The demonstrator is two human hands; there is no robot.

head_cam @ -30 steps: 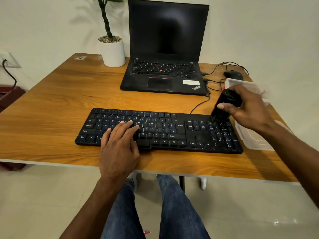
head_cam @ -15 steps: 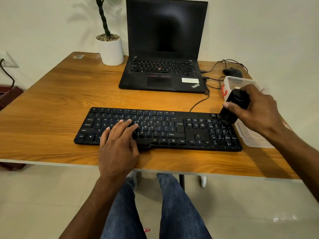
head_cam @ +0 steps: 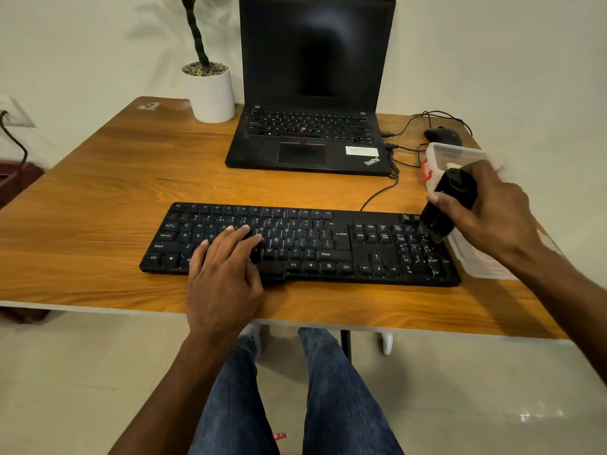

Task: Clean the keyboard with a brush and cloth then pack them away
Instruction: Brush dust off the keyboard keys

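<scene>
- Right hand (head_cam: 492, 211): fingers and thumb wrapped round a black brush (head_cam: 448, 205); it is held tilted, bristle end down, touching the number pad at the right end of the keyboard (head_cam: 328, 244).
- Left hand (head_cam: 226, 267): flat, fingers straight and slightly spread, resting on the letter keys at the left half of the keyboard; nothing gripped.
- Keyboard: black, full width, lying parallel to the near edge of the counter (head_cam: 98, 198); its cable (head_cam: 377, 197) runs from the back edge toward the laptop (head_cam: 312, 126).
- Box (head_cam: 460, 152): clear plastic, red clasp on the left side, just beside the right end of the keyboard, partly hidden behind the right hand. Contents cannot be made out.
- Cloth: cannot tell where it is.
- Laptop: black, lid open, screen dark, behind the keyboard; cables plugged into its right side.
- Mouse (head_cam: 443, 136): black, at the far right corner, behind the box.
- Plant pot (head_cam: 210, 93): white, pebbles on top, green stem, left of the laptop.
- Counter: wood grain top, pale edge.
- Legs (head_cam: 295, 395): blue jeans, below the near edge, over a pale tiled floor.
- Wall socket (head_cam: 13, 110): far left, with a dark cord hanging from it.
</scene>
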